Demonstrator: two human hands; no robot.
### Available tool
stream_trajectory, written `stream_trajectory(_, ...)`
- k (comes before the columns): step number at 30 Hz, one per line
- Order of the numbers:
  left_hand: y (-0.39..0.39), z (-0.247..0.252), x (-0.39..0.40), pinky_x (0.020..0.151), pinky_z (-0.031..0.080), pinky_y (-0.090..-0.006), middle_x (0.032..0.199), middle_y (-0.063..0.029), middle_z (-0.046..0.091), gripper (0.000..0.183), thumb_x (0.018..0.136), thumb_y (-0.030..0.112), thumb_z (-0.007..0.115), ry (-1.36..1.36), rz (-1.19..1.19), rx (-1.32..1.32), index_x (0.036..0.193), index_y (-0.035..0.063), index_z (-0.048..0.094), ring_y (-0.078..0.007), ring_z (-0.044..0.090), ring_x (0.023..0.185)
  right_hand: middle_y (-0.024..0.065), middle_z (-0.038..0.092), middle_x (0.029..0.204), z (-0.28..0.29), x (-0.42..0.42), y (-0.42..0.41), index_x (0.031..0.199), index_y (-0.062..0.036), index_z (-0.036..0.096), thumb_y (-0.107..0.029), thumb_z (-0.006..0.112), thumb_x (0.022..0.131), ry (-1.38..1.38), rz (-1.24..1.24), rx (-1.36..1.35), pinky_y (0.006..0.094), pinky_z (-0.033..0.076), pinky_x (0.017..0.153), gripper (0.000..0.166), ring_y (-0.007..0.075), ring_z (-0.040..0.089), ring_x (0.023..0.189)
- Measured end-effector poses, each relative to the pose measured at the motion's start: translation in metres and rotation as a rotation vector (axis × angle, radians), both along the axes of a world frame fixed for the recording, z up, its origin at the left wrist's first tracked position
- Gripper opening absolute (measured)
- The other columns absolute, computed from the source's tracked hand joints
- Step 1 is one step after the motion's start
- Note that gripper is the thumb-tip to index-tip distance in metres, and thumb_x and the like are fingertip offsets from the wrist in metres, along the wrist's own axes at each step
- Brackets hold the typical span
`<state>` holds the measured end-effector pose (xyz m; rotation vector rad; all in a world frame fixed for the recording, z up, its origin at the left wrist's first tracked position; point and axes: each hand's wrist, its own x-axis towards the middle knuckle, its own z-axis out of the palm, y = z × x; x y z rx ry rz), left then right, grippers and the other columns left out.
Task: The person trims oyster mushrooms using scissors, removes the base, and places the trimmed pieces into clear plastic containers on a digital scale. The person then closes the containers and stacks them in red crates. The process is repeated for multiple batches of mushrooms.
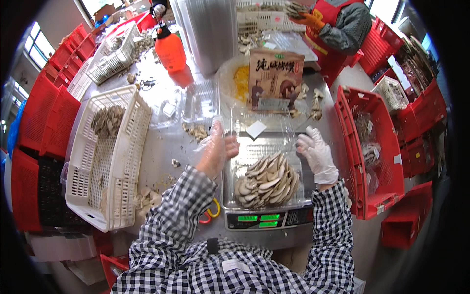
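Observation:
A cluster of grey oyster mushrooms [270, 180] lies in the base of a clear plastic clamshell box [235, 196] on a digital scale [290, 223]. The box's clear lid [275, 126] is raised away from me, with a white square [256, 129] on it. My left hand [216, 147], in a thin clear glove, is at the box's left side, thumb up and fingers spread. At the right side is my right hand [316, 156] in a whitish glove, fingers bent and apart. Neither hand visibly holds anything; contact with the lid's edges is unclear.
A white crate [104, 158] with mushrooms stands left, a red crate [378, 158] with packed boxes right. Beyond are a printed bag [276, 82], an orange spray bottle [170, 51] and stacked clear boxes [207, 35]. Scissors [213, 209] lie by the scale. Another person [337, 27] holds mushrooms.

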<state>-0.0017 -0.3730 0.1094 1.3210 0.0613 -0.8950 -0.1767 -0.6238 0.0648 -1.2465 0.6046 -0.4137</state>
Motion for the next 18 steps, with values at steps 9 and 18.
stream_trajectory(9,0.062,0.004,-0.016,0.121,0.033,-0.0494,0.146,-0.0198,0.054,0.067,0.108,0.054,0.030,-0.994,-0.560,-0.155,0.137,0.0002,0.056,-0.0353,0.046,0.141,0.0186,0.060,0.140,0.062,-0.037,0.042,0.143,0.0050,0.052,-0.031,0.041,0.111,-0.206,0.316,-0.467,0.0395,0.037,0.117,0.050,0.0259,0.052,0.136)
stream_trajectory(18,0.090,-0.023,-0.131,0.101,0.052,-0.0396,0.130,-0.0208,0.057,0.043,0.100,0.017,0.060,-1.024,-0.091,0.130,0.140,0.0036,0.051,-0.0334,0.056,0.126,0.0186,0.059,0.133,-0.012,-0.122,0.106,0.140,0.0031,0.049,-0.008,0.047,0.101,0.171,0.069,-0.635,0.0376,0.047,0.104,0.040,0.0251,0.057,0.123)
